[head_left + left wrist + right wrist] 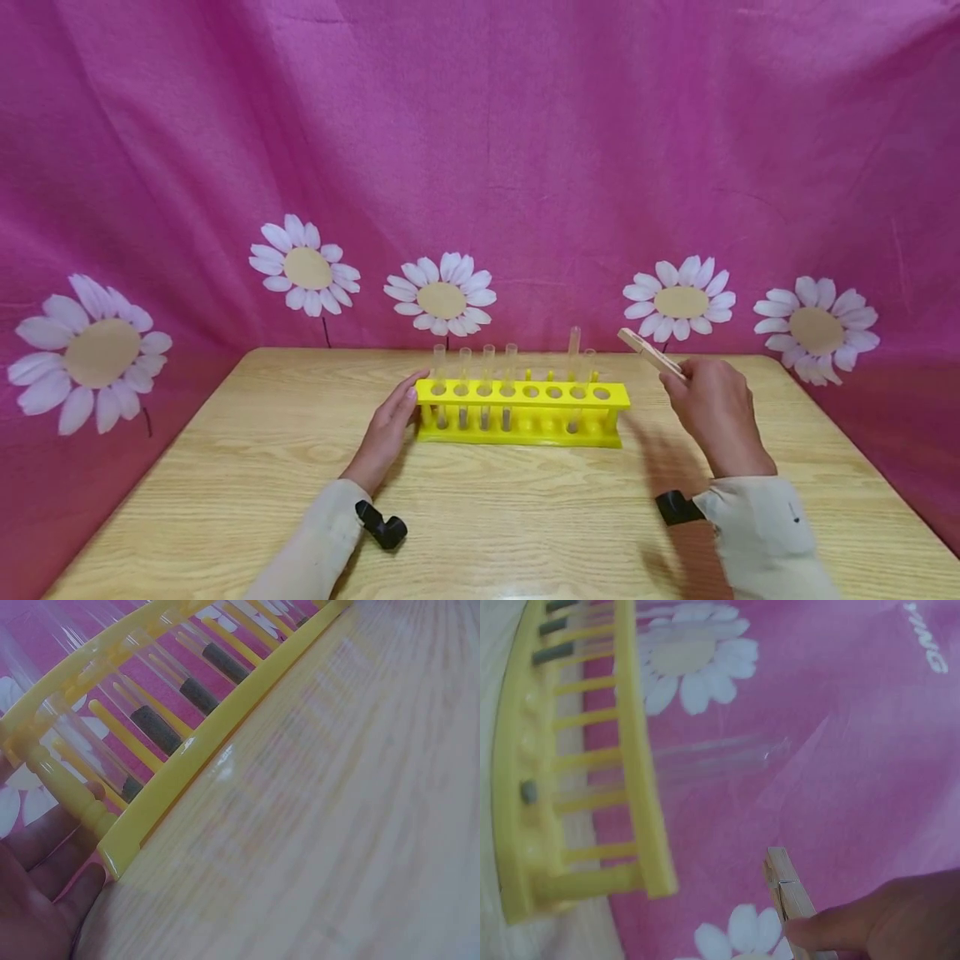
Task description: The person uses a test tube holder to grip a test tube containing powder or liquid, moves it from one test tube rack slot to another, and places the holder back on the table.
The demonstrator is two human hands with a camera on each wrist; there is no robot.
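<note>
A yellow test tube rack stands on the table, with clear test tubes bearing dark grey contents at its left side. Toward its right end, another tube rises near a slightly tilted one, with a small dark plug of material low in the rack. My left hand rests against the rack's left end; in the left wrist view its extended fingers lie beside the end post. Right of the rack, my right hand grips a wooden test tube clamp, its tip raised and apart from the tubes.
The wooden table ends at a pink curtain printed with white daisies. Yellow pegs stick up behind the rack. Black straps circle both pale sleeves.
</note>
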